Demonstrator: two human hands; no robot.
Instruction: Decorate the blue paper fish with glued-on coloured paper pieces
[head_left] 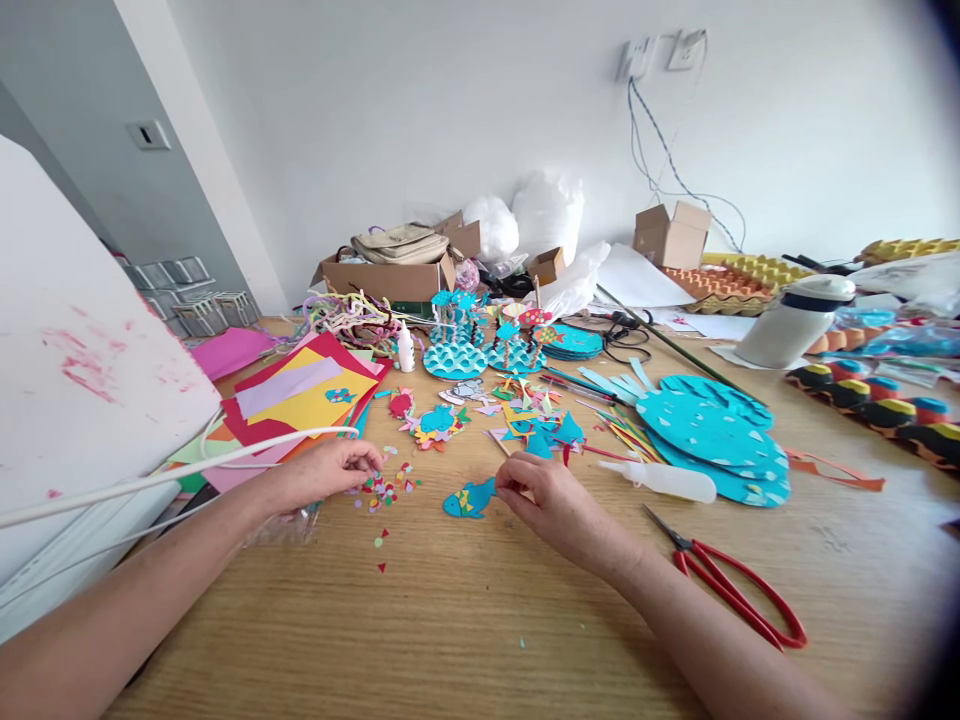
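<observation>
My left hand point(334, 472) is at the left edge of a small heap of coloured paper confetti point(386, 490), its fingertips pinched together. Whatever is between them is too small to make out. A blue paper fish point(466, 500) with yellow pieces on its body lies flat on the table. My right hand point(551, 502) is closed at the tail of this fish, thumb and finger on it. A thin wooden stick point(496, 441) shows just beyond the right knuckles; I cannot tell whether that hand holds it too. Several loose scraps point(382, 567) lie nearer me.
Red-handled scissors point(739, 590) and a white glue bottle point(664, 480) lie to the right, beside stacked blue paper discs point(712, 430). Coloured paper sheets point(300, 390) sit left, where a white cable point(225, 462) crosses above my forearm. Paper cutouts point(439, 425) and blue wavy stands point(455, 358) are beyond.
</observation>
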